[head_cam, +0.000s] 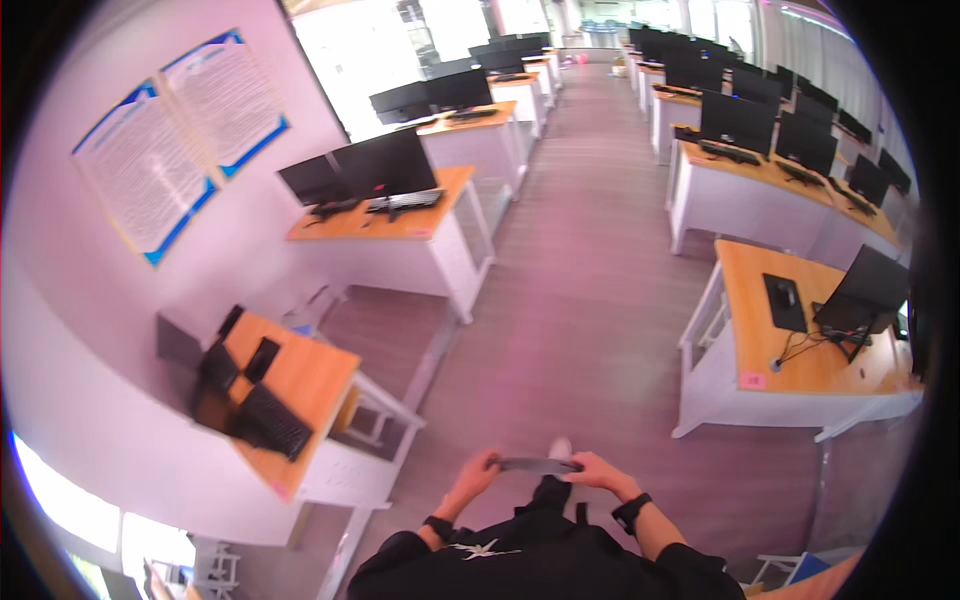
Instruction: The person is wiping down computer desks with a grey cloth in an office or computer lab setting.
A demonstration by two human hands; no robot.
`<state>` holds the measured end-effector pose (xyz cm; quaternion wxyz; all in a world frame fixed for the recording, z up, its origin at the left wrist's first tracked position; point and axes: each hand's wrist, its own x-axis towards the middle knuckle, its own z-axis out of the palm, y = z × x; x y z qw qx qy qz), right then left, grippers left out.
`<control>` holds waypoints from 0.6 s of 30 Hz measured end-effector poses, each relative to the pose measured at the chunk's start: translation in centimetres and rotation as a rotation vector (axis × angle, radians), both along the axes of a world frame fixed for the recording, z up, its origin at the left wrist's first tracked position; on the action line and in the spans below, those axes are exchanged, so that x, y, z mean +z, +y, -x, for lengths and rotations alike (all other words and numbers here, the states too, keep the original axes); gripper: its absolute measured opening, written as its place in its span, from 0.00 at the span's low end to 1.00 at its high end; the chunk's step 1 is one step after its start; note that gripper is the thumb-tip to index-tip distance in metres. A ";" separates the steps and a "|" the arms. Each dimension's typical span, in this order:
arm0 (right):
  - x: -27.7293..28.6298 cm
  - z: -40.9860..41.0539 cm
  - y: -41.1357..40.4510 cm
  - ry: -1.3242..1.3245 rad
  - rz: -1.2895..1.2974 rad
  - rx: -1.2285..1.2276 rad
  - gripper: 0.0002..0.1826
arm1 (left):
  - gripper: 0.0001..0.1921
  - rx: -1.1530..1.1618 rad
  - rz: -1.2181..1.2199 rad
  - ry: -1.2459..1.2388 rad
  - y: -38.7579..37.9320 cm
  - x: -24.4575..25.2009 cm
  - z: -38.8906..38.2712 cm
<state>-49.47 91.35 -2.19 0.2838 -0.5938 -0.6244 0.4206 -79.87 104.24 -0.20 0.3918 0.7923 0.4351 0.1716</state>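
A thin grey flat object (531, 466), seen nearly edge-on, spans the space between my two hands in front of my black shirt (555, 562). My left hand (475, 474) grips its left end, and my right hand (602, 475) grips the right end. What exactly the object is cannot be made out. Black bands circle both wrists. Beyond the object, one light shoe (559, 448) shows on the wood-look floor (570, 300).
At left, a desk (315, 360) carries a keyboard (274, 421) and monitors. Another desk (750, 315) at right holds a monitor (866, 289) and a mouse pad (784, 302). Rows of computer desks line the aisle ahead. Two posters (150, 172) with writing hang on the left wall.
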 end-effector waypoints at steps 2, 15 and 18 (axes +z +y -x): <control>-1.8 -5.4 5.1 -0.033 -0.100 0.037 0.25 | 0.15 0.095 0.107 0.067 5.1 -4.2 -3.0; 3.8 -41.3 23.5 -0.367 0.253 -0.788 0.21 | 0.10 -0.576 -0.059 -0.180 37.0 1.5 -50.6; 0.9 -48.3 25.7 -0.382 0.207 -0.942 0.17 | 0.10 -0.672 -0.082 -0.129 43.7 1.4 -57.8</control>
